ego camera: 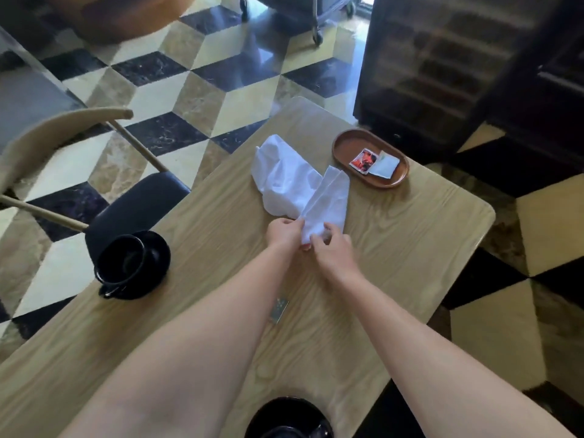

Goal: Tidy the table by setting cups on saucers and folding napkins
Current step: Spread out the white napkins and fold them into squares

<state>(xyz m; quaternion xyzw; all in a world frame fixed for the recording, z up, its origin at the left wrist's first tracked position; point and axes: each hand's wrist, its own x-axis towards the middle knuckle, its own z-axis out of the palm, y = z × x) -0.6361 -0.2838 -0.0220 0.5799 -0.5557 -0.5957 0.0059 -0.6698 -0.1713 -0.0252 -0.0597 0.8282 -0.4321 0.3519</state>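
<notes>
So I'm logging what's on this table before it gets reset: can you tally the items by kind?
Black cups: 2
Black saucers: 2
White napkins: 2
Wooden tray: 1
Packets in the tray: 2
Small wrapper: 1
Total: 10

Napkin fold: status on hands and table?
Left hand and right hand both pinch the white napkin, partly folded. Black cup sits on its saucer. Nothing in the way.

White napkin (294, 178); black cup (121, 259) on black saucer (158, 257); light wood-grain counter (395, 235); brown tray (354, 143); floor (189, 90) in black, cream and beige cube pattern.
</notes>
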